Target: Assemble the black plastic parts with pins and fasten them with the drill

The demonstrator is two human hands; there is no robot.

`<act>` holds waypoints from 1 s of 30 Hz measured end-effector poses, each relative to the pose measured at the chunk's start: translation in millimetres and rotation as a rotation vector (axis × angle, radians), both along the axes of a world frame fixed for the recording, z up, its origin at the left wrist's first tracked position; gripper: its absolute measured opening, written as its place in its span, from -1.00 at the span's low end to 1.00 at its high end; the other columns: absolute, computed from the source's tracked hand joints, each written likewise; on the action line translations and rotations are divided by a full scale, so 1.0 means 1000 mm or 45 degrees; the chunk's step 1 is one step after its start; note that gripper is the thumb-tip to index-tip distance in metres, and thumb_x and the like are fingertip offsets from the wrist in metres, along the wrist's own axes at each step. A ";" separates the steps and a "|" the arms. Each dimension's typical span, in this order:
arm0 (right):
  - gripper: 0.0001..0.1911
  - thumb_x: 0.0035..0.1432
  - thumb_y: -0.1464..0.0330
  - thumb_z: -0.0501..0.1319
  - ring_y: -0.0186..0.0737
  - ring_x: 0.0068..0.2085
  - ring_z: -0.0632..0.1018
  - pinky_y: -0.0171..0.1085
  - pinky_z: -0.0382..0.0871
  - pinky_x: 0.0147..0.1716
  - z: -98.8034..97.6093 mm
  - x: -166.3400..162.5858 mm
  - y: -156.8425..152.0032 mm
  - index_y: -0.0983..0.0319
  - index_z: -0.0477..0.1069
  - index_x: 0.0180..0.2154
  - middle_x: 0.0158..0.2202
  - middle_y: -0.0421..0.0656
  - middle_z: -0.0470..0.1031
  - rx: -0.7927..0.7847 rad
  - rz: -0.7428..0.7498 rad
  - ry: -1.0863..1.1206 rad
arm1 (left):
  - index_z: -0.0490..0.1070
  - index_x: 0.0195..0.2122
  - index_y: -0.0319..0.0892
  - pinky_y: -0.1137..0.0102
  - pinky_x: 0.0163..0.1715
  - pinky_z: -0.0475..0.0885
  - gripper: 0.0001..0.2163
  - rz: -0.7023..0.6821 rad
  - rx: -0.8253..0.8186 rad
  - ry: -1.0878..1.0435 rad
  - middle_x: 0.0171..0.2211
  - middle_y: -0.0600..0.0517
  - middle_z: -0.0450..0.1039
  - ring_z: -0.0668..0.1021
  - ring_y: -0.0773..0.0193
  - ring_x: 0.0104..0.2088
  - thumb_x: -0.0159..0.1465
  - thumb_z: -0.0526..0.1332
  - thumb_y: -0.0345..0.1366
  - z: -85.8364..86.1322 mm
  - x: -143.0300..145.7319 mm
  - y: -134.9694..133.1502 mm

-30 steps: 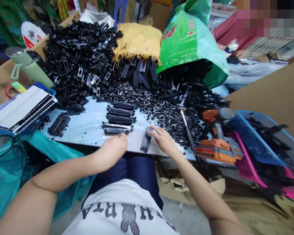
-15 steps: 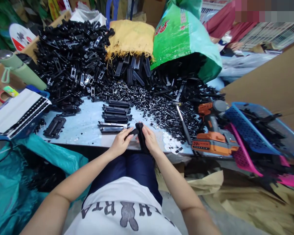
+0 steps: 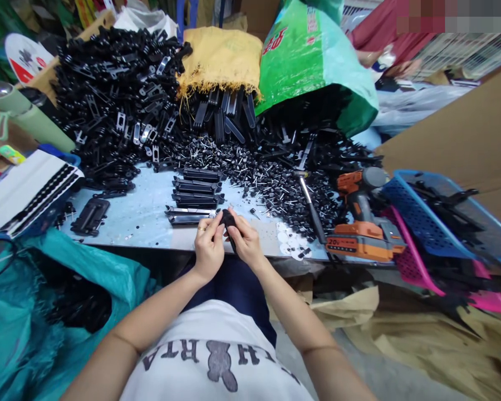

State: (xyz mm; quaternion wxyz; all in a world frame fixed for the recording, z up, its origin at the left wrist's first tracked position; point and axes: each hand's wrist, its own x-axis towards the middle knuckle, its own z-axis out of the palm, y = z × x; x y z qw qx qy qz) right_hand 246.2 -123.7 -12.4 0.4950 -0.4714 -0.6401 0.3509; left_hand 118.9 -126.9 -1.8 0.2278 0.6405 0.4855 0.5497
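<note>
Since the earlier frame, my left hand (image 3: 209, 248) and right hand (image 3: 247, 245) have raised the small black plastic clip (image 3: 229, 221); fingers (image 3: 240, 227) pinch it. Beyond them, assembled black bars (image 3: 197, 195) lie finished; the loose black heap (image 3: 117, 94) remains.

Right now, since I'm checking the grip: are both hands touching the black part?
Touching. Head view: left hand and right hand both pinch the black part between them.

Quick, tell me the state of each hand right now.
Left hand: closed, fingers gripping the black plastic part.
Right hand: closed on the same black plastic part, from the other side.
</note>
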 end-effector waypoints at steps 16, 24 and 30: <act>-0.55 0.26 0.33 -0.04 0.05 -0.10 0.40 -0.09 0.31 -0.18 -0.005 0.055 0.037 0.35 0.23 0.13 -0.13 0.14 0.39 -0.225 -0.428 -1.348 | 0.07 0.21 -0.14 0.18 -0.12 0.44 -0.54 0.035 -0.313 0.286 -0.02 -0.18 0.30 0.46 0.11 -0.05 0.27 0.05 -0.31 -0.039 -0.034 -0.020; -0.50 0.23 0.37 -0.02 -0.17 -0.07 0.41 -0.23 0.29 -0.06 0.015 0.103 0.123 0.28 0.09 0.20 -0.02 0.01 0.33 0.010 -0.381 -1.167 | 0.33 0.02 -0.15 0.06 0.04 0.23 -0.61 -0.709 0.098 1.254 -0.08 -0.11 0.40 0.38 0.10 0.00 0.21 -0.01 -0.56 -0.016 -0.031 0.013; -0.57 0.21 0.43 -0.01 -0.03 0.03 0.31 -0.11 0.22 -0.03 0.039 0.179 0.217 0.39 0.17 0.11 0.01 0.15 0.31 -0.192 -0.935 -1.225 | 0.25 0.07 -0.22 0.26 -0.23 0.33 -0.62 -0.679 0.090 1.388 -0.19 -0.10 0.38 0.41 0.17 -0.20 0.24 -0.04 -0.56 -0.016 -0.034 0.024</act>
